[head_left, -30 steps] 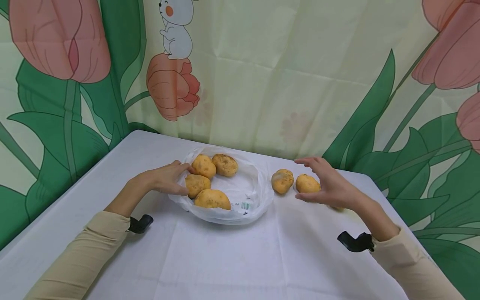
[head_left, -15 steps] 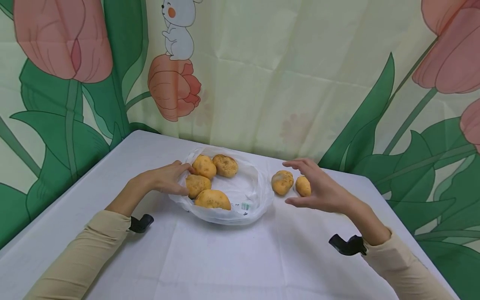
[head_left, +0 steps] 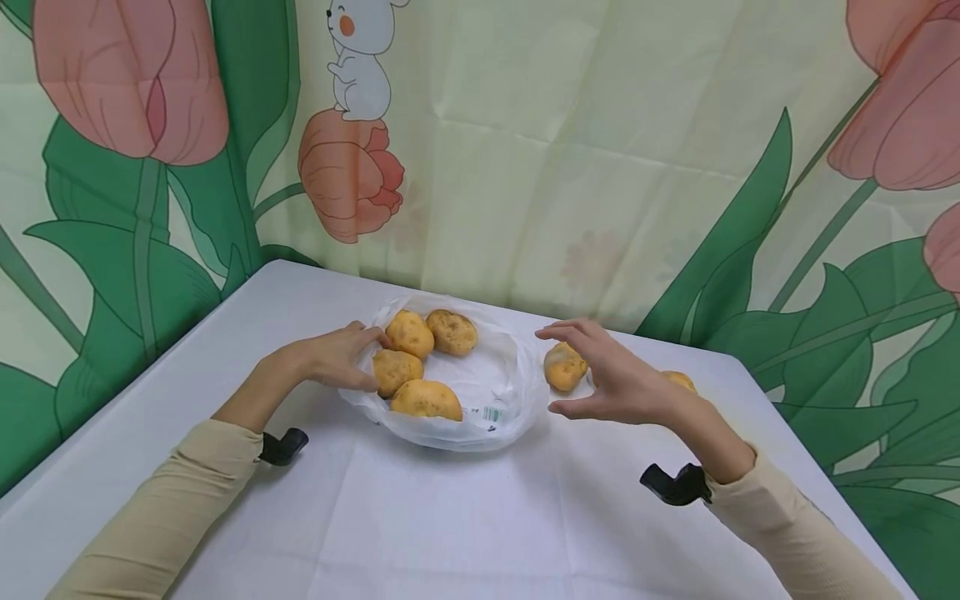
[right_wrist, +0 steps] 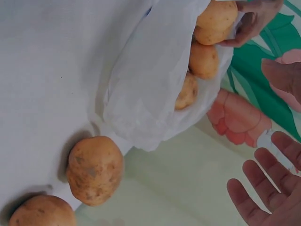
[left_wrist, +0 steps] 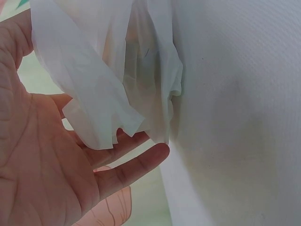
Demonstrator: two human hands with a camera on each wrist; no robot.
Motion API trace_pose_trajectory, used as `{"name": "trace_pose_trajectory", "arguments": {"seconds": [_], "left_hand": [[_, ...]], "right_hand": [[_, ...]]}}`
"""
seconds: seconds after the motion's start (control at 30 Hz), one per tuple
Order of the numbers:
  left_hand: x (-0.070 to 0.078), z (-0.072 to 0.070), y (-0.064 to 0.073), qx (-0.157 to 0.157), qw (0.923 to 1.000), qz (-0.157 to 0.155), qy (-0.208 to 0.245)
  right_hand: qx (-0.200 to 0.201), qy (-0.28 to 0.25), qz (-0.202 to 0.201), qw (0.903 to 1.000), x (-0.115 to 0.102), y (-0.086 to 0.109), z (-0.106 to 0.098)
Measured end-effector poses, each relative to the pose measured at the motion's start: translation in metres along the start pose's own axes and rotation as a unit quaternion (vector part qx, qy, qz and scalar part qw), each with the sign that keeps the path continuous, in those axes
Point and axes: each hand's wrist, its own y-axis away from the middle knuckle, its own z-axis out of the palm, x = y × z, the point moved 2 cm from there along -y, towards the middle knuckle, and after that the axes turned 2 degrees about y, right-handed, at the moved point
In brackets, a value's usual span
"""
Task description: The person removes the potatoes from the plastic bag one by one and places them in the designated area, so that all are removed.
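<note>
A white plastic bag [head_left: 480,437] stands on the table with its mouth spread wide and several potatoes [head_left: 427,400] inside, toward the left. My left hand [head_left: 337,354] holds the bag's left edge, and in the left wrist view loose plastic hangs across the fingers [left_wrist: 131,172]. To the right of the bag, my right hand [head_left: 618,379] hovers with thumb and fingers spread, nothing between them. Behind it lies a loose potato [head_left: 564,367], partly covered by the fingers. In the right wrist view, another potato [right_wrist: 43,212] lies beside that one.
A white cloth [head_left: 442,517] covers the table. Part of another potato [head_left: 678,381] shows past the right wrist. A curtain [head_left: 510,167] printed with tulips hangs just behind the table's back edge. A black wrist camera [head_left: 283,447] sits on the left sleeve, with another [head_left: 675,485] on the right.
My right hand has moved left, away from the potatoes at the right and toward the bag, still spread. The left hand and the bag have stayed in place.
</note>
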Motion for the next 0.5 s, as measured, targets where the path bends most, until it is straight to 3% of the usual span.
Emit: {"name": "trace_pose_trajectory", "arguments": {"seconds": [0.23, 0.5], "left_hand": [[-0.001, 0.000, -0.001, 0.002, 1.0000, 0.004, 0.000], [-0.002, 0.000, -0.001, -0.002, 1.0000, -0.002, 0.000]], "right_hand": [[-0.044, 0.029, 0.000, 0.9986, -0.013, -0.009, 0.001], [-0.090, 0.074, -0.032, 0.9927, -0.028, -0.017, 0.003]]}}
